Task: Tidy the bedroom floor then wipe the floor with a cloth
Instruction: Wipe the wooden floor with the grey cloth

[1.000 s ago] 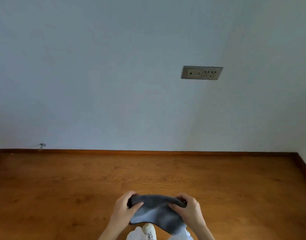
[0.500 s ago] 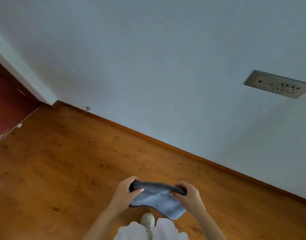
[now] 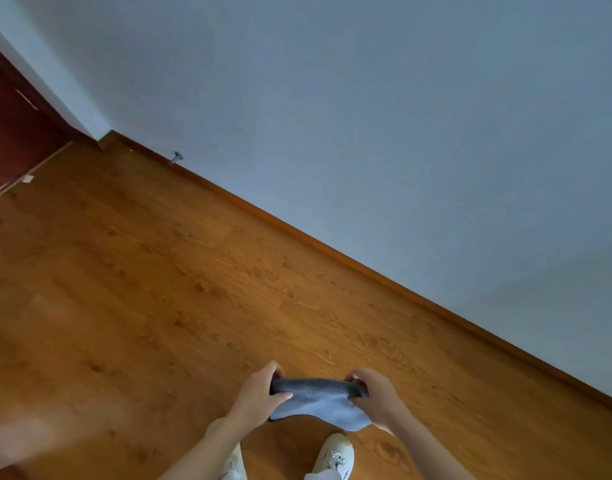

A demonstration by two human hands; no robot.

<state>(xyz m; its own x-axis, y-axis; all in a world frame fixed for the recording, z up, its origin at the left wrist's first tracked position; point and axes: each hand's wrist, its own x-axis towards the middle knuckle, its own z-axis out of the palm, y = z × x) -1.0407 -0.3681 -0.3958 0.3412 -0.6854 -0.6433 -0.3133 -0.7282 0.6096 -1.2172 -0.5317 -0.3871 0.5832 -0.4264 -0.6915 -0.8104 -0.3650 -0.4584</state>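
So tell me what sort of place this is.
Probably a bare room in a home: wooden floor with skirting board, plain wall, dark red door.

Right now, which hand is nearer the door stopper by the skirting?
Left. The left hand grips the cloth on the side toward the door stopper; the right hand holds the far end.

A pale blue-grey wall (image 3: 367, 116) is meeting a warm wooden floor (image 3: 142, 289) along a brown skirting board (image 3: 332, 249); a dark red door (image 3: 10, 133) is showing at far left
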